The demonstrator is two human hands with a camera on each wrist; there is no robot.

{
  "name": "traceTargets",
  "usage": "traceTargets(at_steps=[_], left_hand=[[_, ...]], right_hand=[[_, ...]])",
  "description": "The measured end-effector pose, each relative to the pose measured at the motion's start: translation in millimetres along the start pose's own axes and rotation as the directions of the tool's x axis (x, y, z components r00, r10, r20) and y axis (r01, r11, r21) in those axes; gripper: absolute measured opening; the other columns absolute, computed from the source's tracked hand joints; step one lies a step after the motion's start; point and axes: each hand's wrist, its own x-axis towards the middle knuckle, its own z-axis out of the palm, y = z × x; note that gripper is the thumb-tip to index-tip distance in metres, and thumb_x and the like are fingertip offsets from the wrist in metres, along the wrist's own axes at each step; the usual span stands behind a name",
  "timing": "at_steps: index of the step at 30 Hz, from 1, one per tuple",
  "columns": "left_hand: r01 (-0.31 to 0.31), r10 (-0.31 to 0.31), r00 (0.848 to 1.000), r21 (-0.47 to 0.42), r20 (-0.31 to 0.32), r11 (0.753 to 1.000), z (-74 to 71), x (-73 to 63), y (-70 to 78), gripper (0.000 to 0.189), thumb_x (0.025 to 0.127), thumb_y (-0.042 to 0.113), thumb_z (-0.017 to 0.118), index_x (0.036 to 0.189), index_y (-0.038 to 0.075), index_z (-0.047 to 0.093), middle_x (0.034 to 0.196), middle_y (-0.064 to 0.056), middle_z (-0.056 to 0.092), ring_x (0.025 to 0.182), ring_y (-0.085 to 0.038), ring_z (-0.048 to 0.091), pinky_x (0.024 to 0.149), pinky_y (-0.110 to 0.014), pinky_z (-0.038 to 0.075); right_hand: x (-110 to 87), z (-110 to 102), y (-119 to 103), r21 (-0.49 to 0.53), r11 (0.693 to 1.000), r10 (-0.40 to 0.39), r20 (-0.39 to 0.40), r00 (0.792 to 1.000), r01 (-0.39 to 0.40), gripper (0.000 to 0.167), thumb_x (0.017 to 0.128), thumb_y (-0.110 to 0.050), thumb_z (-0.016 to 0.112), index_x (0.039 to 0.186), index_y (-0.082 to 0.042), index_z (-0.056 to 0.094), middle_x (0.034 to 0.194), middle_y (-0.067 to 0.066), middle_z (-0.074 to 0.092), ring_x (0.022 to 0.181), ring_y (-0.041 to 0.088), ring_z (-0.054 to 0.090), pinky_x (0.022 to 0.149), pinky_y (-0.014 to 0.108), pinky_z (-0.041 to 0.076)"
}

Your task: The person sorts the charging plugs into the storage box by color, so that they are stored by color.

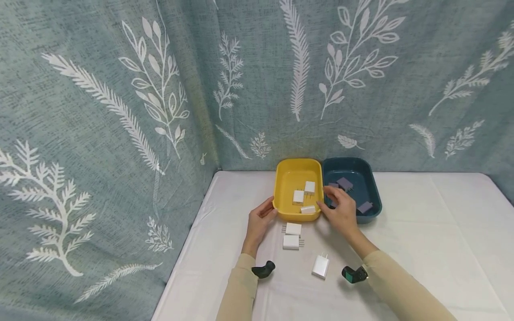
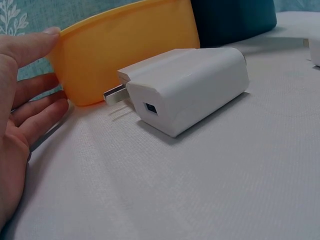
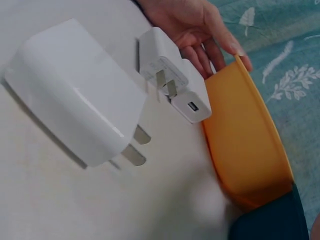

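A yellow tray (image 1: pixel 299 216) holds several white chargers, among them one charger (image 1: pixel 298 197) near its middle. My left hand (image 1: pixel 260 219) is at the tray's front left corner. In the left wrist view its thumb touches the rim and its relaxed fingers (image 2: pixel 42 120) lie by the outer wall. My right hand (image 1: pixel 341 209) is at the right side, with thumb and fingers apart along the rim beside the dark blue tray (image 1: pixel 373 213). Those fingers are almost wholly outside the right wrist view. Two white chargers (image 1: pixel 291 242) lie before the yellow tray.
Another white charger (image 1: pixel 320 266) lies nearer on the white tablecloth (image 1: pixel 433 232), between the forearms. Several dark purple chargers, one (image 1: pixel 365 207) toward the right, are in the blue tray. A patterned teal curtain (image 1: pixel 257 89) hangs behind the trays and along the left.
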Motion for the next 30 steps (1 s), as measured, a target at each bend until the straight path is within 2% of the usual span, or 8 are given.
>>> traceTargets(at_steps=[7, 14, 17, 21, 25, 30], left_hand=[[0.012, -0.012, 1.000, 0.009, -0.001, 1.000, -0.6, -0.3, 1.0, 0.049, 0.092, 0.012, 0.066, 0.138, 0.001, 0.053, 0.136, -0.020, 0.058, 0.126, -0.032, 0.058, 0.098, -0.018, 0.050], [0.008, -0.008, 1.000, 0.019, 0.003, 1.000, -0.5, -0.3, 2.6, 0.049, 0.092, 0.012, 0.066, 0.138, 0.002, 0.053, 0.137, -0.019, 0.058, 0.126, -0.031, 0.058, 0.098, -0.019, 0.051], [0.003, -0.003, 1.000, 0.026, 0.004, 1.000, -0.5, -1.1, 4.4, 0.049, 0.092, 0.011, 0.066, 0.138, 0.001, 0.052, 0.137, -0.020, 0.058, 0.126, -0.032, 0.058, 0.098, -0.019, 0.050], [0.000, 0.000, 1.000, 0.024, -0.001, 1.000, -0.1, -1.9, 6.0, 0.049, 0.092, 0.011, 0.066, 0.138, 0.001, 0.053, 0.136, -0.020, 0.058, 0.125, -0.032, 0.058, 0.098, -0.019, 0.051], [0.004, -0.004, 1.000, 0.013, -0.002, 1.000, 0.1, -1.7, 5.2, 0.049, 0.092, 0.010, 0.066, 0.138, 0.001, 0.053, 0.136, -0.021, 0.058, 0.125, -0.032, 0.058, 0.097, -0.018, 0.051], [0.003, -0.003, 1.000, 0.016, -0.001, 1.000, 0.4, -1.8, 4.4, 0.049, 0.092, 0.011, 0.066, 0.138, 0.001, 0.053, 0.136, -0.020, 0.058, 0.125, -0.032, 0.058, 0.098, -0.020, 0.051]], right_hand=[[-6.7, 0.1, 4.8, 0.007, 0.998, -0.061, -0.022, 0.998, 0.061, 0.043, 0.078, -0.002, 0.079, 0.117, 0.004, 0.064, 0.114, 0.017, 0.066, 0.106, 0.031, 0.067, 0.092, 0.036, 0.055], [-12.0, -2.8, 5.2, 0.028, 0.999, -0.044, 0.003, 0.999, 0.044, 0.040, 0.081, -0.008, 0.078, 0.118, 0.002, 0.065, 0.115, 0.014, 0.067, 0.108, 0.028, 0.066, 0.094, 0.038, 0.054], [-13.4, -3.3, 6.0, 0.017, 0.999, -0.040, 0.011, 0.999, 0.040, 0.040, 0.080, -0.008, 0.079, 0.117, 0.001, 0.065, 0.115, 0.013, 0.067, 0.108, 0.027, 0.066, 0.095, 0.034, 0.054], [-15.9, -3.3, 6.8, -0.013, 0.998, -0.060, 0.017, 0.998, 0.061, 0.040, 0.079, -0.007, 0.080, 0.116, 0.001, 0.066, 0.113, 0.013, 0.068, 0.105, 0.026, 0.067, 0.093, 0.031, 0.053], [-19.1, -3.1, 9.3, -0.012, 0.996, -0.092, 0.011, 0.996, 0.092, 0.039, 0.077, -0.005, 0.081, 0.112, 0.002, 0.067, 0.109, 0.014, 0.069, 0.101, 0.028, 0.068, 0.090, 0.036, 0.056], [-23.0, -3.3, 14.3, -0.010, 0.991, -0.134, -0.017, 0.991, 0.133, 0.036, 0.074, -0.003, 0.083, 0.107, 0.002, 0.069, 0.103, 0.013, 0.071, 0.095, 0.027, 0.069, 0.085, 0.022, 0.056]])
